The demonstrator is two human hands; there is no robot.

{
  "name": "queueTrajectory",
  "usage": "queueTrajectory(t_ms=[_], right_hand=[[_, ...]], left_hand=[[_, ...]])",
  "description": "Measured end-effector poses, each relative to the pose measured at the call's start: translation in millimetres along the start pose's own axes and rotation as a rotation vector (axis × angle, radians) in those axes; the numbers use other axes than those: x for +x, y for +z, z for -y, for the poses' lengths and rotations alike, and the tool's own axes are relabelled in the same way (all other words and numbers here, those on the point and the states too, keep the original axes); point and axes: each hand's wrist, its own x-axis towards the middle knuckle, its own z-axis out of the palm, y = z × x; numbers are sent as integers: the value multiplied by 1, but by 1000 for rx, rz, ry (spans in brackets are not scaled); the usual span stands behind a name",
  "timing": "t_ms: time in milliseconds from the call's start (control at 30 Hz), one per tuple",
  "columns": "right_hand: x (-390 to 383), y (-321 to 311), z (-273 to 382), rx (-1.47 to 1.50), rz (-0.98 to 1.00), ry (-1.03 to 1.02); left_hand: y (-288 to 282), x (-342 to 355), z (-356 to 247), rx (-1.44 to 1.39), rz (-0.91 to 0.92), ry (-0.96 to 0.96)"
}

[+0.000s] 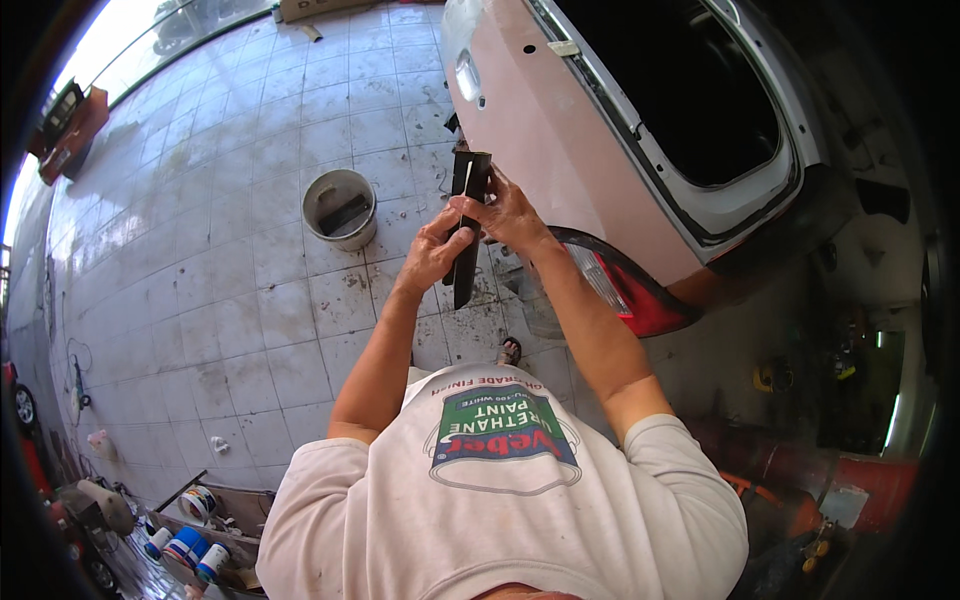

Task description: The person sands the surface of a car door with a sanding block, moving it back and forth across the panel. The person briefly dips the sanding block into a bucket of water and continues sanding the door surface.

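Note:
In front of my chest, both hands are on a long, narrow black sanding block (465, 285), which seems to have dark sandpaper around it. A thin pale line runs along its upper part. My left hand (430, 250) grips the middle from the left, thumb across the front. My right hand (515, 215) closes on the upper part from the right, its fingers partly hidden behind. Just beyond my right hand stands a car body (545, 140) with a dull pinkish-grey side panel. Below my right forearm is its red and clear tail light (640, 300).
A pale bucket (357, 238) with a dark piece inside stands on the tiled floor (240, 300), left of my hands. Paint cans (185, 545) sit in a low box at the lower left. My sandaled foot (510, 350) shows below. A red cylinder (870, 490) lies at right.

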Motion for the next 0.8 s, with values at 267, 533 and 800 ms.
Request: queueTrajectory(t_ms=[267,533,800], right_hand=[[83,-219,11,-1285,-411,-286],[180,-286,-1,-1060,-147,75],[195,-291,-20,-888,-226,105]], left_hand=[[91,87,40,38,-506,-87],[168,170,44,512,-699,-314],[176,179,66,695,-694,-132]])
